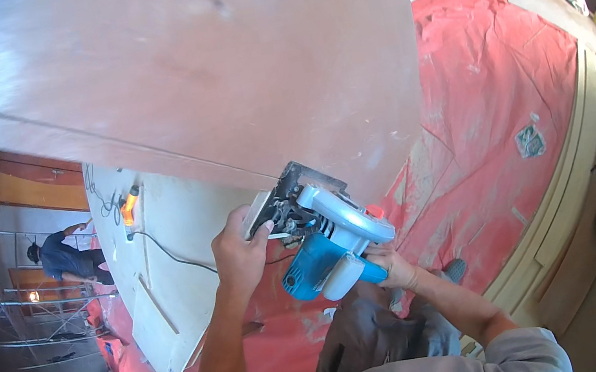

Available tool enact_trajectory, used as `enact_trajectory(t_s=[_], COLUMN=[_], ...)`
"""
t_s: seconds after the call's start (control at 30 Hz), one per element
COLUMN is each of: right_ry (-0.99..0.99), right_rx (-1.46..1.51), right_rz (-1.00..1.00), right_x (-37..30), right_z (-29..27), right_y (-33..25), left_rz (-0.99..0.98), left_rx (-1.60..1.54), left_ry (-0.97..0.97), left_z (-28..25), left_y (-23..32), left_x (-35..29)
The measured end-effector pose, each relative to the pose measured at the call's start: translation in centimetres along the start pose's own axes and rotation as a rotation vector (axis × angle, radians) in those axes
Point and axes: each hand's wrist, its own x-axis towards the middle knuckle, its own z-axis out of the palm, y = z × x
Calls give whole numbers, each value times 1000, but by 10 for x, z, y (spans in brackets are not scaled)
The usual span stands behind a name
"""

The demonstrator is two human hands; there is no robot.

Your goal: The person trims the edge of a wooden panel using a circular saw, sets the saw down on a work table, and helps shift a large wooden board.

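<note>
A: Where to steady the teal-and-silver circular saw (335,235)?

B: At the near edge of the broad pinkish-brown board (235,54). Follow the thin dark line (177,156) running far left.

A: And the grip?

B: Wrapped round the rear handle (371,272) with the right hand (393,263); closed on the grey base edge (258,214) with the left hand (237,246). Press flat, advance evenly.

Room at right, crowding at centre
A hand could pass over the red sheet (489,96) right of centre; the circular saw (347,217) blocks the middle, the large board (213,65) the upper left.
</note>
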Motion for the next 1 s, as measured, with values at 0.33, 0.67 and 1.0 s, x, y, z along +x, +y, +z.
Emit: enact_trajectory(t_s=[0.33,0.67,1.0], right_ry=[-67,19,67], right_rx=[-44,-131,-198], right_rz=[-132,-284,-428], right_x=[16,-6,-54], right_z=[-31,-29,-42], right_y=[-84,-147,-222], left_rz=[113,173,250], left_rx=[27,51,51], left_ry=[34,120,184], left_z=[-49,-101,-130], left_y=[57,126,195], left_x=[-14,-62,-143])
